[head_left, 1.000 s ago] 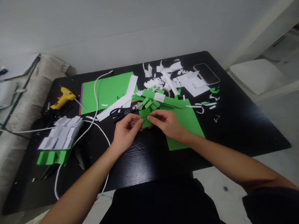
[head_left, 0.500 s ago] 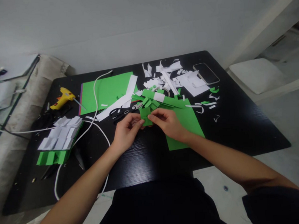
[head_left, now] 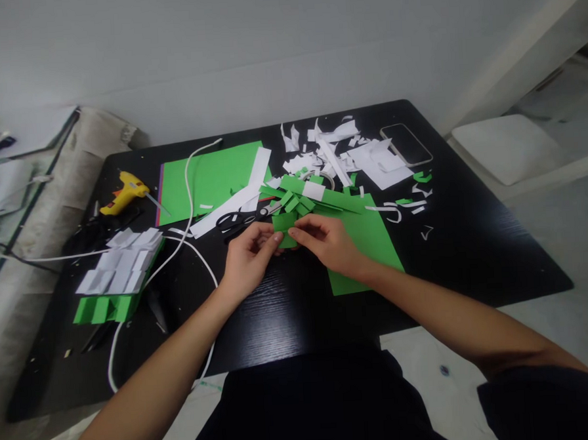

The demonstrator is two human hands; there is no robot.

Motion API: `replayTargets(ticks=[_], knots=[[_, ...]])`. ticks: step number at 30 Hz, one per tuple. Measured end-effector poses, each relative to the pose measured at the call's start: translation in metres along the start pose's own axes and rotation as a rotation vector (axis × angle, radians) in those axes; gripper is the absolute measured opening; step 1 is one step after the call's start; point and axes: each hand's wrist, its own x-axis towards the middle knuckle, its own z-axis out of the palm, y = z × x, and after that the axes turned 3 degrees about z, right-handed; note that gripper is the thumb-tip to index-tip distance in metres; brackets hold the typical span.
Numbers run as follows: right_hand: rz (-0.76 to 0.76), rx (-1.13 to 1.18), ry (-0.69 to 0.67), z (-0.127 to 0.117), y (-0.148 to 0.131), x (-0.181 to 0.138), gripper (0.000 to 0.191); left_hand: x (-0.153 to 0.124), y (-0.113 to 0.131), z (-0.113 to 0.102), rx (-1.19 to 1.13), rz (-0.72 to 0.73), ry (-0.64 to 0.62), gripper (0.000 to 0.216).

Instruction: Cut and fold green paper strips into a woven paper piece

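Note:
My left hand [head_left: 249, 255] and my right hand [head_left: 327, 243] meet over the middle of the black table [head_left: 289, 312]. Both pinch a small green paper piece [head_left: 284, 228] between thumb and fingertips, left hand on its left edge, right hand on its right edge. Under my right wrist lies a large green sheet [head_left: 369, 242]. Just beyond the piece sit a heap of green and white strips [head_left: 302, 193] and black scissors [head_left: 239, 219].
A yellow glue gun [head_left: 123, 191] with a white cord [head_left: 187, 206] lies far left, beside a green sheet [head_left: 208, 178]. A folded white-and-green paper stack [head_left: 117, 272] sits at left. White scraps [head_left: 340, 152] and a phone [head_left: 406, 145] lie at the back right.
My fingers shifted slightly on the green piece, which stays between both hands at the same spot. Nothing else moved.

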Motion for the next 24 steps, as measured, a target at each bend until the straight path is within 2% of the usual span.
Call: replayTargets(ticks=[13, 20, 24], knots=[[-0.023, -0.028, -0.029, -0.001, -0.0013, -0.0004, 0.035, -0.0011, 0.0061, -0.0001, 0.021, 0.029, -0.048, 0.021], [-0.021, -0.045, -0.009, -0.0012, -0.0007, 0.0002, 0.037, -0.0001, 0.0042, -0.0005, 0.063, 0.041, -0.023, 0.015], [-0.096, -0.109, 0.072, -0.0025, 0.0024, 0.0013, 0.034, 0.0025, 0.0023, -0.0024, 0.194, 0.124, 0.05, 0.01]])
